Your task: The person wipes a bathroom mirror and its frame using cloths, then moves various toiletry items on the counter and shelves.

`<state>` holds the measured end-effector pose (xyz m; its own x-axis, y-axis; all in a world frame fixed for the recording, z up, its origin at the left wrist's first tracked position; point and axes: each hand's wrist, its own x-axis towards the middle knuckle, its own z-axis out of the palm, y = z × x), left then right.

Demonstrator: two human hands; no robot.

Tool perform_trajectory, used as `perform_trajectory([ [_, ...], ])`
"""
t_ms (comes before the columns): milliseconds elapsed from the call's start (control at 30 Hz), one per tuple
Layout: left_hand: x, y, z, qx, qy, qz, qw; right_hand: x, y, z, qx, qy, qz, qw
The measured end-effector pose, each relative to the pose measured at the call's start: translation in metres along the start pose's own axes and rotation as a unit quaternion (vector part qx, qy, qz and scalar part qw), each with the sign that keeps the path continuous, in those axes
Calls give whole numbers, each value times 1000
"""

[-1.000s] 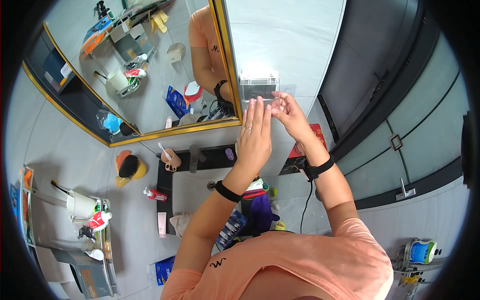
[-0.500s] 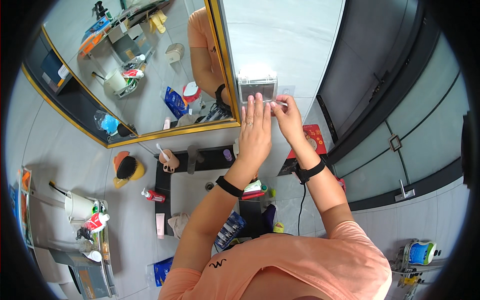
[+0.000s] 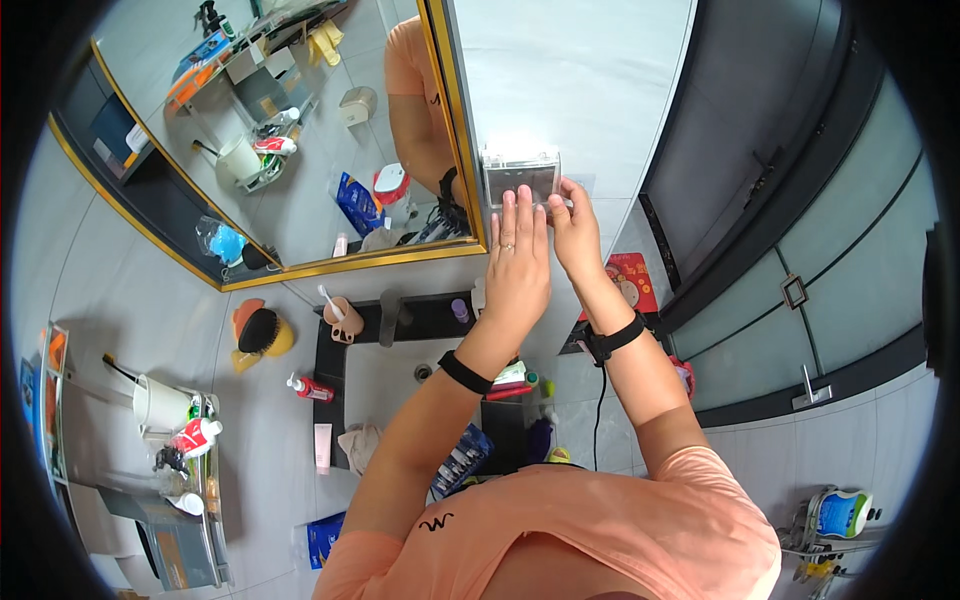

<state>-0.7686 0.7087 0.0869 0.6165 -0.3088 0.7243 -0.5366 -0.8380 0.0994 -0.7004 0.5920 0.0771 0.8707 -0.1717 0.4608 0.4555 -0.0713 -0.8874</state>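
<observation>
A clear plastic wall box (image 3: pixel 522 172) with a dark panel inside is fixed to the pale wall just right of the gold-framed mirror (image 3: pixel 470 120). My left hand (image 3: pixel 518 260) lies stretched out, fingers straight, with its fingertips on the lower part of the box's front. It wears a ring. At the box's lower right corner is my right hand (image 3: pixel 574 232), thumb in front and bent fingers round the side edge. The fingers behind that edge are partly hidden. Both wrists carry black bands.
Below the mirror is a sink (image 3: pixel 385 385) on a dark counter, with a toothbrush cup (image 3: pixel 343 318), a red pump bottle (image 3: pixel 312 388) and a pink tube (image 3: pixel 323 448). A loaded wall shelf (image 3: pixel 205 470) stands at left. A dark-framed glass door (image 3: pixel 850 260) is at right.
The right hand's fingers have moved up from below the box's corner to its right side. The left hand keeps its flat pose on the front. The whole view has shifted slightly.
</observation>
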Motion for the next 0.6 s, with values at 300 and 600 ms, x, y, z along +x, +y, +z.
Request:
perform_trajectory([
  [300,7,14,0,-114,49,-96,988,1,-5,-3,93,-37,65,993],
  [600,-26,21,-12,-160,23,-28,986,-2,4,-8,79,-73,43,993],
])
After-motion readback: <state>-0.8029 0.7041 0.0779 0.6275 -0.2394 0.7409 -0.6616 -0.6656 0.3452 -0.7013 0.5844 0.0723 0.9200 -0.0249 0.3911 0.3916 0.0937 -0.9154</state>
